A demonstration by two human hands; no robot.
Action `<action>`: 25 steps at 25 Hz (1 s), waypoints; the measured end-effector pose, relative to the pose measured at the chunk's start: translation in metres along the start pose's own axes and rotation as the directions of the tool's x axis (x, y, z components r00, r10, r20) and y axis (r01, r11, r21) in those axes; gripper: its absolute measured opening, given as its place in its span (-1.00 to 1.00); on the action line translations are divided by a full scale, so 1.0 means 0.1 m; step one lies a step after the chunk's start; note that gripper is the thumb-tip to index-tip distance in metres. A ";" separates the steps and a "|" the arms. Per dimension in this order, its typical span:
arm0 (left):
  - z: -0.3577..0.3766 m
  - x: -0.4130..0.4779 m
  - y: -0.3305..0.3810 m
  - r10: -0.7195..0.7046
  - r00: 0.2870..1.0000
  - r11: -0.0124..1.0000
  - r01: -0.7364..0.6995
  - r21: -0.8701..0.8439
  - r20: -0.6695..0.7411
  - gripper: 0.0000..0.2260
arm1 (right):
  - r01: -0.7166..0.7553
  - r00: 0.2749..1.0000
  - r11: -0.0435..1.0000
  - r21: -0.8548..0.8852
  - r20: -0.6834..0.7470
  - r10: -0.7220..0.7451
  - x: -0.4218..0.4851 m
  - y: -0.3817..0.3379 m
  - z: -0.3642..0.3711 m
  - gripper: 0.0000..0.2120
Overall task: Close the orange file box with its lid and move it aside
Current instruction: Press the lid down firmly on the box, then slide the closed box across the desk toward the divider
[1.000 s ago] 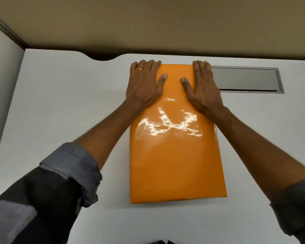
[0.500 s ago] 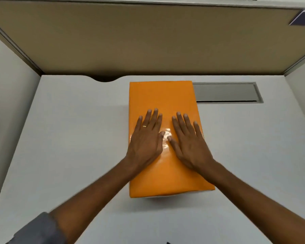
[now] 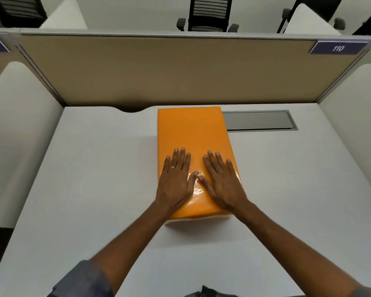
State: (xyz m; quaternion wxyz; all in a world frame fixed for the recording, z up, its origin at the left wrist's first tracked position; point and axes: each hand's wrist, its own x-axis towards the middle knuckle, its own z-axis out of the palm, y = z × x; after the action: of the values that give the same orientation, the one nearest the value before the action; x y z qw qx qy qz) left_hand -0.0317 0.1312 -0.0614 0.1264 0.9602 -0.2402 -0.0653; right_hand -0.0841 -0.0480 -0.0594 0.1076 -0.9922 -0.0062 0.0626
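Your left hand [image 3: 176, 181] and right hand [image 3: 222, 182] lie flat, fingers spread, gripping nothing, on the near half of the lid [image 3: 193, 133], which covers the box (thumbs almost touching). The box sits mid-desk [image 3: 94, 168], its far right corner beside the cable hatch [image 3: 257, 121]. Closing appears done; moving it aside is, in my judgement, outstanding.
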 end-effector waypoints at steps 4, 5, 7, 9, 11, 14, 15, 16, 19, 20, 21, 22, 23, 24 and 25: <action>-0.07 -0.50 -0.14 -0.179 0.983 0.933 0.155 -0.325 -0.046 -0.37 | -0.144 0.981 0.926 0.348 -0.074 0.181 -0.58 0.17 -0.04 -0.29; -0.08 -0.62 -0.19 -0.237 0.972 0.875 0.210 -0.436 -0.008 -0.35 | -0.196 0.971 0.871 0.450 -0.037 0.237 -0.71 0.22 -0.05 -0.28; -0.13 -0.76 -0.26 -0.286 0.956 0.767 0.272 -0.581 0.071 -0.33 | -0.291 0.946 0.757 0.585 0.059 0.317 -0.83 0.30 -0.10 -0.26; -0.18 -0.79 -0.27 -0.308 0.946 0.685 0.292 -0.667 0.098 -0.36 | -0.349 0.927 0.651 0.674 0.148 0.343 -0.83 0.33 -0.17 -0.27; -0.25 -0.77 -0.27 -0.387 0.903 0.467 0.367 -0.805 0.186 -0.38 | -0.362 0.922 0.565 0.742 0.197 0.332 -0.77 0.36 -0.25 -0.32; -0.33 -0.73 -0.32 -0.432 0.855 0.272 0.426 -0.863 0.285 -0.42 | -0.351 0.928 0.475 0.807 0.230 0.295 -0.70 0.46 -0.33 -0.48; -0.36 -0.72 -0.32 -0.439 0.840 0.237 0.450 -0.861 0.319 -0.40 | -0.373 0.920 0.426 0.825 0.267 0.288 -0.68 0.49 -0.36 -0.49; -0.39 -0.72 -0.30 -0.451 0.820 0.207 0.479 -0.853 0.351 -0.36 | -0.401 0.908 0.372 0.837 0.308 0.285 -0.67 0.51 -0.38 -0.48; -0.42 -0.73 -0.21 -0.483 0.793 0.208 0.516 -0.831 0.372 -0.33 | -0.428 0.893 0.324 0.844 0.339 0.297 -0.65 0.48 -0.41 -0.49; -0.43 -0.72 -0.20 -0.491 0.788 0.209 0.521 -0.828 0.372 -0.34 | -0.434 0.889 0.333 0.837 0.338 0.309 -0.63 0.48 -0.41 -0.49; -0.43 -0.72 -0.19 -0.500 0.783 0.206 0.522 -0.828 0.369 -0.36 | -0.446 0.881 0.341 0.827 0.340 0.329 -0.61 0.47 -0.40 -0.49; -0.43 -0.72 -0.19 -0.507 0.780 0.203 0.522 -0.829 0.367 -0.38 | -0.460 0.873 0.347 0.817 0.343 0.347 -0.60 0.47 -0.39 -0.49; -0.43 -0.74 -0.19 -0.513 0.777 0.201 0.522 -0.829 0.365 -0.39 | -0.469 0.868 0.356 0.808 0.348 0.353 -0.60 0.48 -0.39 -0.49; -0.43 -0.76 -0.19 -0.517 0.774 0.200 0.524 -0.828 0.365 -0.40 | -0.474 0.867 0.364 0.802 0.352 0.353 -0.59 0.47 -0.39 -0.49; -0.44 -0.79 -0.20 -0.521 0.773 0.198 0.523 -0.829 0.363 -0.40 | -0.474 0.868 0.371 0.799 0.353 0.350 -0.59 0.47 -0.40 -0.50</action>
State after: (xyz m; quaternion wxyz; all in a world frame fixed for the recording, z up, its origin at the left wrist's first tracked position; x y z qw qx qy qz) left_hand -0.0835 0.1953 -0.0192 0.5904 0.7562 0.1727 -0.2229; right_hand -0.1373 -0.1036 -0.0239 0.5713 -0.7627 0.2673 0.1429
